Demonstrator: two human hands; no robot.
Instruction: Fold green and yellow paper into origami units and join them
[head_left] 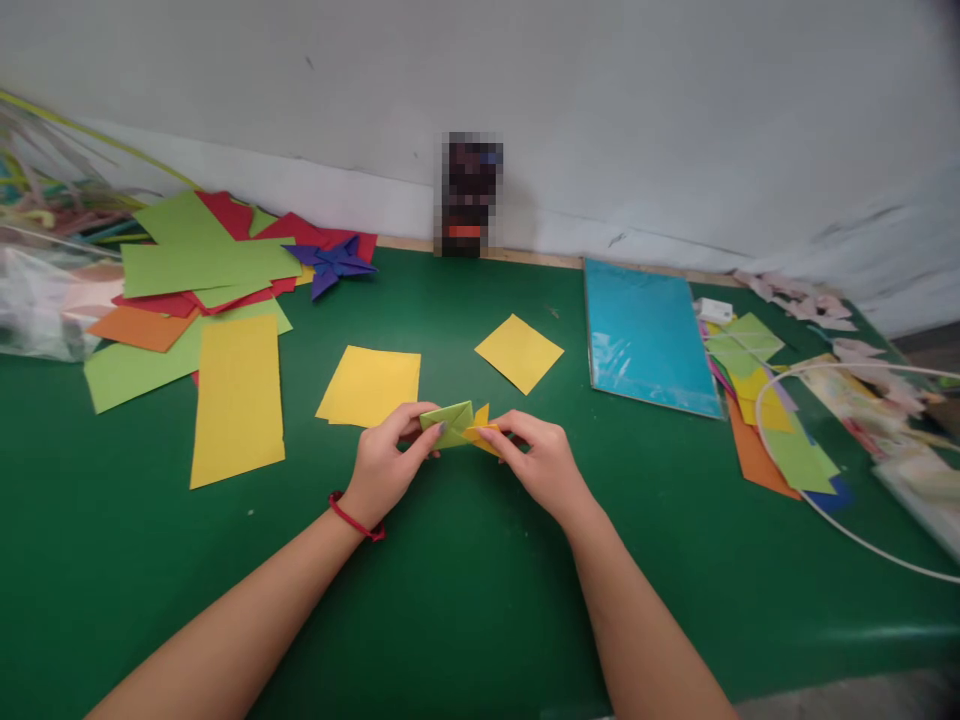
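My left hand [396, 452] pinches a folded green paper piece [454, 420] between thumb and fingers, over the middle of the table. From the other side, my right hand [536, 455] grips a folded yellow-orange paper piece [483, 434]. The two pieces meet and overlap between my hands; I cannot tell whether one is tucked inside the other. Just beyond my left hand lie square yellow sheets [375, 385], slightly fanned. Another yellow square [519, 352] rests beyond the held pieces, turned cornerwise. A blue-purple folded paper star [334, 265] sits at the back left.
Green, red and orange sheets [210, 260] pile at the back left, with a long yellow sheet [240, 400] in front. A blue packet [649, 335] lies right of centre. More coloured paper [802, 450] and a white cable [832, 510] lie at the right. A pixelated object [469, 195] stands against the wall.
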